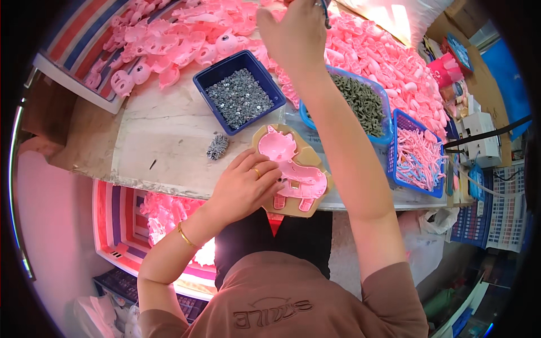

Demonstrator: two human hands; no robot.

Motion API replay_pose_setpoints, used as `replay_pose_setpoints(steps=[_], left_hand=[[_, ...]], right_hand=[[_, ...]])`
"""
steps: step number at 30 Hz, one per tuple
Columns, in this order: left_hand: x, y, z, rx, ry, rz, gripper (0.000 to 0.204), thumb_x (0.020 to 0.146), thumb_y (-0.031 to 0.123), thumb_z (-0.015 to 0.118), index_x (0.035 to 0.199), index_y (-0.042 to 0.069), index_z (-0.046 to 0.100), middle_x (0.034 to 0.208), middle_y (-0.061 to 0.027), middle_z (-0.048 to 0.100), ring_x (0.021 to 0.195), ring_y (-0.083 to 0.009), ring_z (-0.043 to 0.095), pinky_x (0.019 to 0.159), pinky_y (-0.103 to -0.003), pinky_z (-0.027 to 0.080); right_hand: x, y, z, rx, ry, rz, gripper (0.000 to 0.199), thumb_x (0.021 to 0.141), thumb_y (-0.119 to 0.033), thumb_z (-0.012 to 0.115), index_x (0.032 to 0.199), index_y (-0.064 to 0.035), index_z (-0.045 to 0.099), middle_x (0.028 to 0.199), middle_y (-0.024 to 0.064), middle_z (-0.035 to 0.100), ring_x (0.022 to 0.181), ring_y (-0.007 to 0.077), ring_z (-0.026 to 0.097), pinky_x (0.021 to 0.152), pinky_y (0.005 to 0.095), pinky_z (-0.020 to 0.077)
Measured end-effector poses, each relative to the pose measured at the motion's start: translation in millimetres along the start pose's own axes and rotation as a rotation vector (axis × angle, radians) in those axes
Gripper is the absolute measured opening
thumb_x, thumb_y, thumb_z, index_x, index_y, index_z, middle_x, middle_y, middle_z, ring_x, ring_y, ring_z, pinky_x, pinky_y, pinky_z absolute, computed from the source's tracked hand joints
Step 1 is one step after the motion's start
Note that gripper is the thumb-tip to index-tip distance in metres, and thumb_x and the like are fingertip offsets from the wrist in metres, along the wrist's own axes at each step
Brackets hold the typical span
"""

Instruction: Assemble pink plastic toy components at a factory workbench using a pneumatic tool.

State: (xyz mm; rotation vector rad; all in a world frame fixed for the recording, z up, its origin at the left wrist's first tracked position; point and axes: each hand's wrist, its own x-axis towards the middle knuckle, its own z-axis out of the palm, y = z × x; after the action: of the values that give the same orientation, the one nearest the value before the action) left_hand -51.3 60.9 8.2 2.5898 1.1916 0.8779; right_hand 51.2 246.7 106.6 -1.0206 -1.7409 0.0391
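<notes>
My left hand (245,183) rests on a pink plastic animal-shaped toy shell (293,169) that lies in a tan wooden jig (265,135) at the table's front edge; the fingers press its left side. My right hand (296,34) is raised high over the table, closed around the handle of a dark tool (326,12) at the top of the view. Only the lower bit of that tool shows.
A blue tray of small silver screws (239,96) sits behind the jig, with a small heap of screws (217,146) on the marble table (163,135). A blue tub of dark screws (363,101), a basket of pink strips (417,155) and piles of pink shells (180,39) surround them.
</notes>
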Motion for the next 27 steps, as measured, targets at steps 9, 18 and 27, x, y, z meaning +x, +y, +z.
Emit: replay_pose_setpoints(steps=[9,18,27], left_hand=[[22,-30,-7,-0.102,0.241,-0.038,0.01,0.085,0.013,0.07,0.088,0.005,0.067,0.085,-0.0071,0.066,0.079,-0.0286,0.061,0.072,-0.04,0.05],[33,-60,-9,-0.019,0.201,-0.155,0.01,0.088,0.014,0.066,0.086,0.004,0.067,0.084,-0.0099,0.067,0.085,-0.0307,0.063,0.075,-0.042,0.051],[56,-115,1,0.301,-0.207,-0.353,0.013,0.08,0.008,0.065,0.093,0.008,0.068,0.091,-0.0088,0.067,0.093,-0.0302,0.066,0.078,-0.044,0.054]], right_hand=[[50,-1,28,-0.047,0.32,0.315,0.051,0.081,-0.026,0.076,0.121,-0.0002,0.057,0.101,0.0219,0.068,0.097,0.0418,0.065,0.086,0.0497,0.0502],[58,52,26,-0.247,0.499,0.033,0.035,0.08,-0.023,0.073,0.11,-0.0075,0.065,0.095,0.0183,0.069,0.088,0.0344,0.068,0.075,0.0463,0.0527],[54,13,-23,0.183,-0.024,0.083,0.067,0.08,-0.024,0.077,0.134,0.0008,0.046,0.123,0.0221,0.059,0.106,0.0331,0.063,0.093,0.0417,0.0503]])
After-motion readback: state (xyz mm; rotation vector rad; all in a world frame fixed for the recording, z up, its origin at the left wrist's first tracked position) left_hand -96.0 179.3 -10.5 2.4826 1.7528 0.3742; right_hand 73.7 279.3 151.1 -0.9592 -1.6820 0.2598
